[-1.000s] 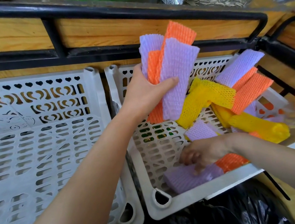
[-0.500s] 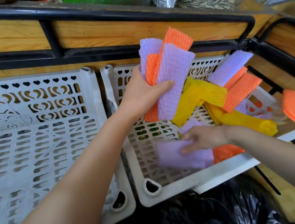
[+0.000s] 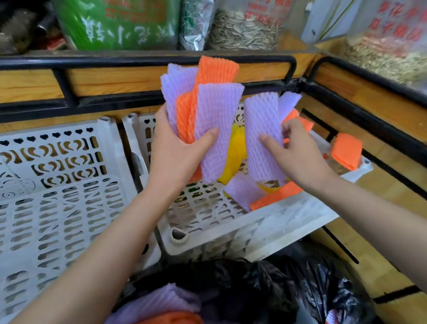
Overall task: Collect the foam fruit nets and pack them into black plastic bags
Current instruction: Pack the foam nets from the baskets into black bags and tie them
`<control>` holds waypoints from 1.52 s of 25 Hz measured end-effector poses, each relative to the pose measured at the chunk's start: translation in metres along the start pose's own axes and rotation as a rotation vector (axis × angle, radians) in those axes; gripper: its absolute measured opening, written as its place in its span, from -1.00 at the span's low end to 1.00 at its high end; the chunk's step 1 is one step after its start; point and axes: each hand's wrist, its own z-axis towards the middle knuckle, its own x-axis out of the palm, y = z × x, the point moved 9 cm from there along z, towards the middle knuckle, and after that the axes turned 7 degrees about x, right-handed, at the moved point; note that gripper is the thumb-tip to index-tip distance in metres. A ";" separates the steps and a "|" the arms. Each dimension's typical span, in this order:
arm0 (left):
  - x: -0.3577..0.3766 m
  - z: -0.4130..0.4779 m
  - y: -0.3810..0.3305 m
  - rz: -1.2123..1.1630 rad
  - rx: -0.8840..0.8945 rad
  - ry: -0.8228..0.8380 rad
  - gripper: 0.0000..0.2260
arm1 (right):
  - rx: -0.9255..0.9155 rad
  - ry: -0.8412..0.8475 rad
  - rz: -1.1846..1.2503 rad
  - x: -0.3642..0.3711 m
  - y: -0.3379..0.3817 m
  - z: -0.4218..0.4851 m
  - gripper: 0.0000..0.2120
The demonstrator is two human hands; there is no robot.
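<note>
My left hand grips a fanned stack of purple and orange foam nets above the right white crate. My right hand holds one purple net upright, close beside that stack. More nets lie in the crate: a yellow one, a purple one and an orange one. Another orange net sits on the crate's right rim. Below, a black plastic bag stands open with purple and orange nets inside.
An empty white perforated crate sits to the left. A wooden shelf with black metal rails runs behind and to the right. Bags of sunflower seeds and a green bag stand on the shelf above.
My right hand lifted a purple net out of the crate bottom and raised it next to the stack in my left hand. The view tilted up, showing more shelf and bag.
</note>
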 end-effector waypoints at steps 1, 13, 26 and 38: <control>-0.002 -0.004 -0.008 0.017 0.003 0.003 -0.32 | -0.014 -0.021 0.053 -0.011 0.009 -0.010 -0.74; -0.069 -0.095 -0.079 0.068 0.030 -0.026 -0.54 | -0.105 -0.061 0.370 -0.052 0.100 -0.130 -0.81; -0.149 -0.159 -0.104 0.075 0.016 -0.179 -0.57 | -0.406 0.443 -0.411 0.031 0.090 -0.262 -0.76; -0.066 -0.239 -0.082 0.265 0.065 0.301 -0.21 | 0.299 0.233 -0.179 -0.042 -0.017 -0.247 -0.73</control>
